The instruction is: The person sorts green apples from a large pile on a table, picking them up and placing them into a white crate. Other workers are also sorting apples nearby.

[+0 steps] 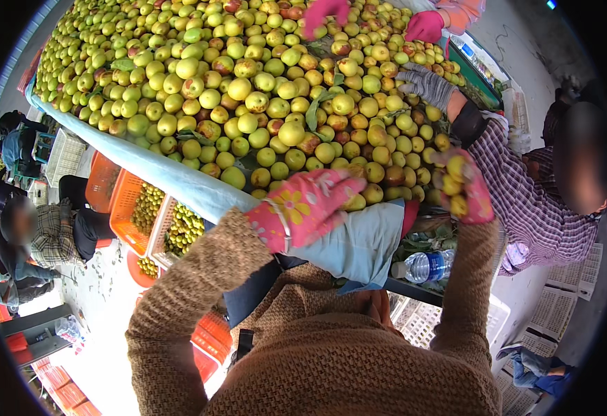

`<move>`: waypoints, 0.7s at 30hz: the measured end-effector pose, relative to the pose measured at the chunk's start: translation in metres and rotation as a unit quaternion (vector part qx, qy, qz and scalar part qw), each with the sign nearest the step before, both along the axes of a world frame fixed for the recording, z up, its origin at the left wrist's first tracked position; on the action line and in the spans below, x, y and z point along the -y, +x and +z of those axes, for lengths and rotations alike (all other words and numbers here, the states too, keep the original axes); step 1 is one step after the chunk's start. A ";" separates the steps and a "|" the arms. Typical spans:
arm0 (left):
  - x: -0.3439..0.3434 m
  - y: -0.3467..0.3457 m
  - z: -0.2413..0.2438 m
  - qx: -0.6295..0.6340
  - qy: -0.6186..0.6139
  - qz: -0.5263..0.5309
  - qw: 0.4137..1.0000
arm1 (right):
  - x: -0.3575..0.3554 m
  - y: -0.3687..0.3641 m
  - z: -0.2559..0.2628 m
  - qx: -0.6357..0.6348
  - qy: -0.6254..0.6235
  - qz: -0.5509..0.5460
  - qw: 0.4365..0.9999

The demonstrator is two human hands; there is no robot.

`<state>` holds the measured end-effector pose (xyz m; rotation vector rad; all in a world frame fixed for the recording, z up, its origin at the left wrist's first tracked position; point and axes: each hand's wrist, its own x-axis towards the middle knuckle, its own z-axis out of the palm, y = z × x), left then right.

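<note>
A big heap of green-yellow jujube-like fruits (246,88), some with reddish-brown patches, covers the table before me. My left hand (308,205), in a pink flowered glove, lies at the heap's near edge with its fingers stretched over fruits; whether it grips one is unclear. Several fruits sit in my right hand (465,190), gloved in the same pink pattern and raised at the right edge of the heap; it is slightly blurred. A light blue cloth (360,239) hangs over the table's near edge between my hands. Green leaves (314,112) lie among the fruits.
A plastic water bottle (428,266) lies on leaves near my right forearm. Orange crates (129,208) and a white crate (178,229) with small fruits stand left of the table. A co-worker's grey-gloved hand (428,86) and another's pink gloves (426,26) are at the heap. More people sit at left.
</note>
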<state>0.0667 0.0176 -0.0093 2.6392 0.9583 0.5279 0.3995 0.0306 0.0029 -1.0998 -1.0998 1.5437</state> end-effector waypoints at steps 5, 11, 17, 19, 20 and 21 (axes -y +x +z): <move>-0.058 -0.078 -0.004 -0.064 0.033 0.149 0.986 | 0.101 0.141 0.023 -0.171 0.045 -0.069 0.982; -0.083 -0.048 -0.006 -0.223 0.016 0.190 0.956 | 0.261 0.288 -0.002 0.272 -0.221 -0.372 0.859; -0.060 -0.018 -0.054 -0.081 0.014 0.109 0.991 | 0.251 0.297 -0.010 0.500 -0.152 -0.244 0.817; -0.040 -0.023 -0.028 -0.061 -0.034 0.063 0.996 | 0.179 0.193 0.039 0.355 0.017 -0.173 0.919; -0.028 -0.027 -0.009 -0.054 -0.072 0.036 0.995 | 0.147 0.142 0.062 0.346 0.076 -0.116 0.928; -0.021 -0.032 -0.003 -0.052 -0.073 0.039 0.995 | 0.116 0.092 0.080 0.284 0.077 -0.052 0.954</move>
